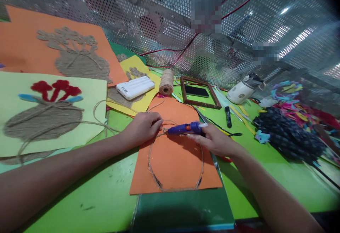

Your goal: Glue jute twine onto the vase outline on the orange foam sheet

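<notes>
An orange sheet [177,165] lies in front of me, partly over a dark green board [183,210]. Thin twine [149,157] runs along it in a rounded pot-like outline. At the outline's upper left, my left hand [145,126] is closed, thumb and finger pinched on the twine. My right hand [215,139] grips a blue hot glue gun [183,129], with a clear glue stick poking from its back end. The gun's nozzle points left and is close to the twine by my left fingertips. Behind the sheet lies a spool of twine [166,82].
Finished twine-vase pictures on a pale green sheet [92,126] and an orange sheet [21,41] fill the left. Behind are a white power bank [135,87], a wooden frame [200,102] and perforated metal panel. Rightward: a marker [228,117], a bottle [243,88], dark checked fabric [288,135].
</notes>
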Motion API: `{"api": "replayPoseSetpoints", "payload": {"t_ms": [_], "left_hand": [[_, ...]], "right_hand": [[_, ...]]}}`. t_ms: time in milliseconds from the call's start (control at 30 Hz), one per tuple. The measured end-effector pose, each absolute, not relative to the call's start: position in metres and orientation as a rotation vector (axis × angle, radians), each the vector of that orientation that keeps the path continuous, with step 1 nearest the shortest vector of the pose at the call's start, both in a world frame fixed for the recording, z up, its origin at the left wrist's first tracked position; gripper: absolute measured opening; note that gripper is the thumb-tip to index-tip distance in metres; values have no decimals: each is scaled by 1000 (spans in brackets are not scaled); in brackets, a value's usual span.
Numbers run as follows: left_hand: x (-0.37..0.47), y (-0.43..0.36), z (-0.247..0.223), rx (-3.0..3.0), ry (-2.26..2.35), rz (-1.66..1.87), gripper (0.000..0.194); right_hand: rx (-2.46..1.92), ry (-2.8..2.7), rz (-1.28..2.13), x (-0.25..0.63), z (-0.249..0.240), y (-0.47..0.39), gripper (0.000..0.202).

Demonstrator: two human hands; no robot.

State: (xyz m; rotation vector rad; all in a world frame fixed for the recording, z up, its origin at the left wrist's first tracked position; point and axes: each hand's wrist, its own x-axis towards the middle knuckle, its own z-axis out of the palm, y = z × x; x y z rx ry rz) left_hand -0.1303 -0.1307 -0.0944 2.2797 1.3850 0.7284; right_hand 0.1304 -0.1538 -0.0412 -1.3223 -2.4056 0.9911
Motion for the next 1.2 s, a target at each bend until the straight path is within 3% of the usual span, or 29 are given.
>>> {"api": "replayPoseSetpoints", "payload": {"t_ms": [367, 600, 1200], "left_hand": [[-131, -131, -94, 2237, 1380, 738, 24], [-130, -132, -93, 2243, 1368, 761, 23], [-131, -130, -92, 2263, 1377, 747, 24]], "right_hand": [[-1352, -2163, 1341, 133, -46, -146, 44], [-1420, -2251, 1099, 127, -40, -155, 35], [-1439, -2416, 687, 119, -40, -167, 35]]}}
